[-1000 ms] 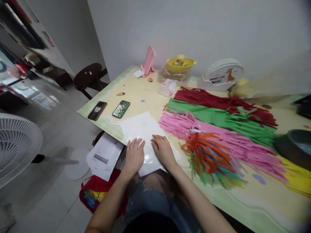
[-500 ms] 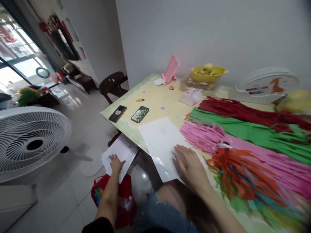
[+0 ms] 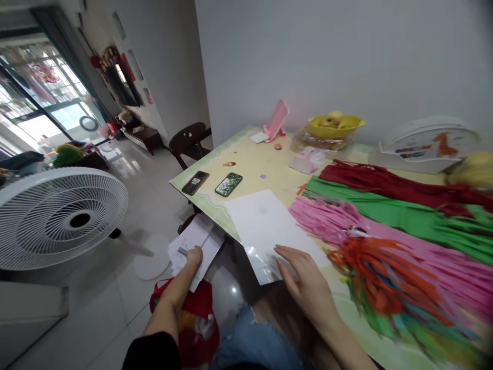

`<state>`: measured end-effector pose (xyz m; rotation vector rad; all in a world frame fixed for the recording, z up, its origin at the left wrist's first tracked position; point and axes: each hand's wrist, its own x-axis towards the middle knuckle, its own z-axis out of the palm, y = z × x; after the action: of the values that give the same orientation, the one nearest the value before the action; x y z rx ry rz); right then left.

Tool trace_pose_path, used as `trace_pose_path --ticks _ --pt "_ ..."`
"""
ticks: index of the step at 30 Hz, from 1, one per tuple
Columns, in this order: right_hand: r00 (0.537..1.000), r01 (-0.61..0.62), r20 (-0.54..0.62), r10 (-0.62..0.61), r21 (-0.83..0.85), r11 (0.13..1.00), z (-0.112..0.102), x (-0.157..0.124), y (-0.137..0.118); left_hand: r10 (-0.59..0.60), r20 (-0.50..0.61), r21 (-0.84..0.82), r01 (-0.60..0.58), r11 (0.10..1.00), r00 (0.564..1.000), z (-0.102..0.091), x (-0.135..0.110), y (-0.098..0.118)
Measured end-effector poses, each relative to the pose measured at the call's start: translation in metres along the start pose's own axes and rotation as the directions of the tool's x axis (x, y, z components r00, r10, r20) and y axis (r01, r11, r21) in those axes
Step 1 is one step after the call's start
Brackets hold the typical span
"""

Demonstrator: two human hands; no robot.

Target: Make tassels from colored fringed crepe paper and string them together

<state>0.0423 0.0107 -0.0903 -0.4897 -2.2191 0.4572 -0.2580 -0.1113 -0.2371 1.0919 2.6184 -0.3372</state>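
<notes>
My left hand (image 3: 193,258) is out to the left, below the table's edge, closed on white printed papers (image 3: 210,245) lying over a dark chair seat. Its fingertips are partly hidden. My right hand (image 3: 302,275) hovers over or lightly touches a white sheet in a shiny clear plastic sleeve (image 3: 265,221), fingers stretched out and thumb apart. The sleeve's near end sticks out past the table edge. To its right lie pink fringed strips (image 3: 327,218) and a bundle of orange strips (image 3: 385,267).
Two phones (image 3: 229,184) (image 3: 195,182) lie on the patterned table (image 3: 246,154). Behind are a pink stand (image 3: 277,121), a yellow fruit bowl (image 3: 335,128) and a white giraffe-print box (image 3: 431,144). Left stand a fan (image 3: 61,221) and a red bag (image 3: 196,329).
My left hand has gone from lying spread on the papers to closing on them. My right hand stays by the sleeve, fingers slightly more apart. The view has shifted a little left.
</notes>
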Motion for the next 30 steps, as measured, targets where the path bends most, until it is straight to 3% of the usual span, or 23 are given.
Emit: trace_pose_path --ticks 4,7,9,11,13,15,17,19,20,22,24,25,30 --pt "0.998 -0.055 0.0 0.055 0.113 0.992 -0.007 -0.014 -0.014 -0.215 -0.116 -0.056 0.21 0.976 0.97 -0.045 -0.029 -0.04" --pt "0.979 -0.196 0.119 0.168 0.291 0.936 0.006 -0.02 -0.03 -0.35 -0.245 -0.11 0.333 0.936 0.904 -0.077 -0.08 -0.072" --pt "0.925 -0.358 0.287 0.249 0.444 0.822 0.023 -0.019 -0.045 -0.381 -0.337 -0.141 0.354 0.925 0.861 -0.091 -0.125 -0.074" --pt "0.847 -0.52 0.451 0.28 0.594 0.614 0.04 -0.014 -0.061 -0.351 -0.428 -0.164 0.31 0.937 0.833 -0.098 -0.168 -0.054" --pt "0.799 -0.601 0.544 0.256 0.708 0.371 0.051 -0.004 -0.074 -0.203 -0.619 -0.23 0.072 0.97 0.759 -0.099 -0.204 -0.016" --pt "0.808 -0.582 0.521 0.275 0.78 0.23 0.05 0.005 -0.08 0.042 -0.73 -0.186 -0.258 0.948 0.682 -0.101 -0.229 0.027" --pt "0.82 -0.528 0.428 0.38 0.822 0.214 0.035 0.01 -0.076 0.295 -0.757 -0.114 -0.563 0.818 0.583 -0.11 -0.241 0.065" --pt "0.806 -0.501 0.332 0.49 0.824 0.264 0.007 0.008 -0.063 0.441 -0.774 -0.071 -0.754 0.652 0.454 -0.129 -0.242 0.09" --pt "0.797 -0.502 0.305 0.521 0.813 0.294 -0.009 0.003 -0.056 0.44 -0.804 -0.063 -0.793 0.606 0.4 -0.142 -0.239 0.098" --pt "0.792 -0.524 0.292 0.536 0.776 0.351 -0.042 -0.01 -0.042 0.312 -0.889 -0.089 -0.794 0.602 0.336 -0.17 -0.227 0.109" --pt "0.784 -0.551 0.3 0.544 0.74 0.386 -0.068 -0.028 -0.033 0.134 -0.932 -0.193 -0.772 0.606 0.337 -0.197 -0.214 0.12" --pt "0.773 -0.564 0.304 0.556 0.731 0.385 -0.078 -0.036 -0.03 0.088 -0.926 -0.253 -0.78 0.572 0.366 -0.207 -0.207 0.127" --pt "0.717 -0.57 0.28 0.639 0.763 0.305 -0.1 -0.061 -0.025 0.14 -0.826 -0.495 -0.821 0.284 0.547 -0.227 -0.189 0.16"
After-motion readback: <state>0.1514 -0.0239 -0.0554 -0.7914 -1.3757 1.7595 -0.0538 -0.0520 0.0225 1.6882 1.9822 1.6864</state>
